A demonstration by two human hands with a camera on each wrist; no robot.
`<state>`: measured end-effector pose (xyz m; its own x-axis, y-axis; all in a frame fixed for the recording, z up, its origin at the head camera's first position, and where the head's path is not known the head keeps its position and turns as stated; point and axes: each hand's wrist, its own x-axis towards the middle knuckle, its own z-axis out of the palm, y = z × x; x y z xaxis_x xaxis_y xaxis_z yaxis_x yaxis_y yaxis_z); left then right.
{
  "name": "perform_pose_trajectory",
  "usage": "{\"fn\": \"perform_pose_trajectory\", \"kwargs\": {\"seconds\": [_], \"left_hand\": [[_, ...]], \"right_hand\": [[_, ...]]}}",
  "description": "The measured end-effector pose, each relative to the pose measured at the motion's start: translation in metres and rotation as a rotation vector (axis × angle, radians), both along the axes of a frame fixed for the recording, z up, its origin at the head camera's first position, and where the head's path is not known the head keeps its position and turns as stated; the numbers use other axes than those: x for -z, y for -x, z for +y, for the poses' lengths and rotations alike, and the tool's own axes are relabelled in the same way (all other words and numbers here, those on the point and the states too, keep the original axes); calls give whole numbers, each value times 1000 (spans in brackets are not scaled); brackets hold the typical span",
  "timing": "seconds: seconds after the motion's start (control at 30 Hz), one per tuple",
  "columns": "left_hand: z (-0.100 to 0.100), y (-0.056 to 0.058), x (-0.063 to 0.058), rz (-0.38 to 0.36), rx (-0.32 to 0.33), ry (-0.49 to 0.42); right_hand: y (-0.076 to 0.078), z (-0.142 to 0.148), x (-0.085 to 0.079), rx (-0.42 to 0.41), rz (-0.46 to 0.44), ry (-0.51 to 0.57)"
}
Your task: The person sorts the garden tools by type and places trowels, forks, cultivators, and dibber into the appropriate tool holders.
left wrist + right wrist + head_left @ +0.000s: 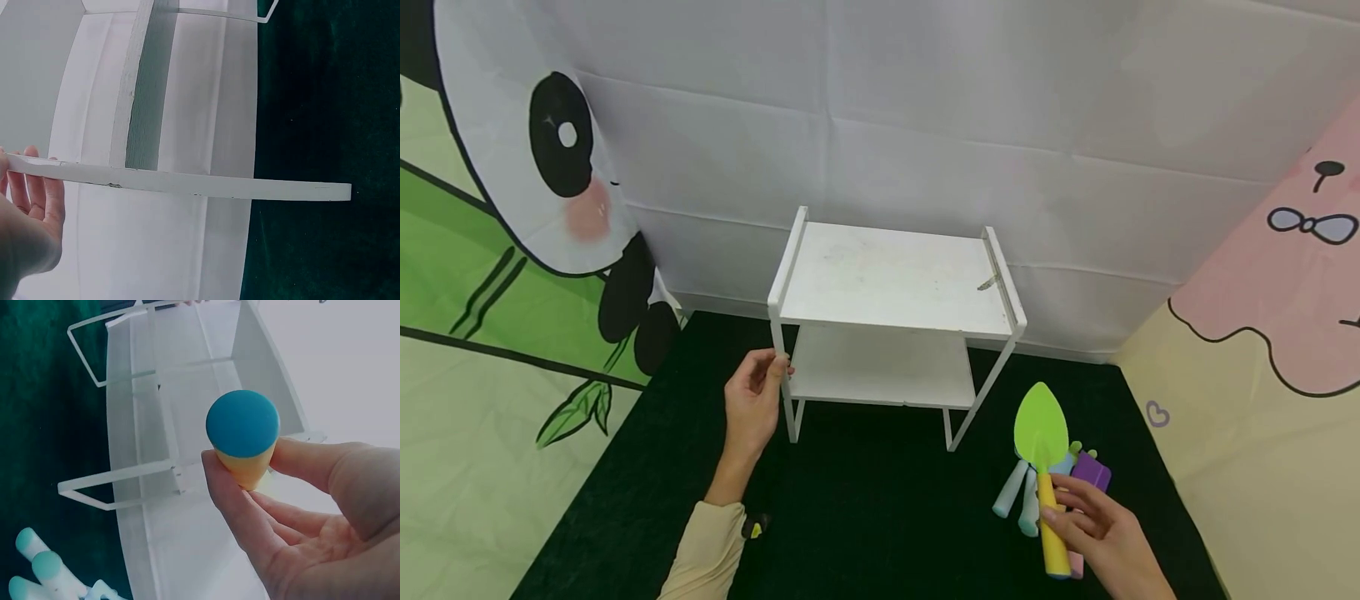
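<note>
The right hand (1101, 533) was nearest, gripping the trowel (1044, 487) by its yellow handle between thumb and fingers, with the blue butt turned back toward the person and the green blade pointing away. The round handle looked apt to roll, so a firm pinch with more than one finger behind it seemed best, and the wrist was best turned slowly so that the blade would not swing. From the head view the trowel overlapped a small pile on the dark floor (880, 517); the right wrist view showed it held apart from that pile. In the pile lay pale handles (1028, 504) with teal ends, a purple piece (1092, 472) and a pink piece (1077, 565), partly hidden by the trowel and hand; these were the likeliest things to snag. Farther off, the left hand (754, 400) held the shelf (895, 279) by its left front leg (789, 417), fingers curled behind it; a light hold would probably avoid tilting the frame. The shelf's raised side rails could catch a low sweep. Beyond hung a creased white sheet (925, 125).
</note>
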<state>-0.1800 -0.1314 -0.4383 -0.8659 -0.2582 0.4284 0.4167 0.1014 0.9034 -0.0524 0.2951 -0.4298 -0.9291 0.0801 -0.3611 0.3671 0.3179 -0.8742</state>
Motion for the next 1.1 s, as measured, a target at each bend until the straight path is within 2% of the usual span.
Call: {"fn": "perform_pose_trajectory", "kwargs": {"seconds": [0.33, 0.6, 0.83, 1.0, 1.1], "left_hand": [[1, 0, 0, -6, -3, -5], [1, 1, 1, -14, 0, -7], [4, 2, 1, -8, -11, -9], [0, 10, 17, -1, -11, -17], [-2, 14, 27, 3, -4, -18]], "right_hand": [[0, -16, -12, -49, 39, -19], [4, -22, -22, -178, 124, -51], [6, -32, -38, -241, 163, -48], [9, -40, -46, -282, 227, -65], [12, -44, -51, -329, 302, -56]]}}
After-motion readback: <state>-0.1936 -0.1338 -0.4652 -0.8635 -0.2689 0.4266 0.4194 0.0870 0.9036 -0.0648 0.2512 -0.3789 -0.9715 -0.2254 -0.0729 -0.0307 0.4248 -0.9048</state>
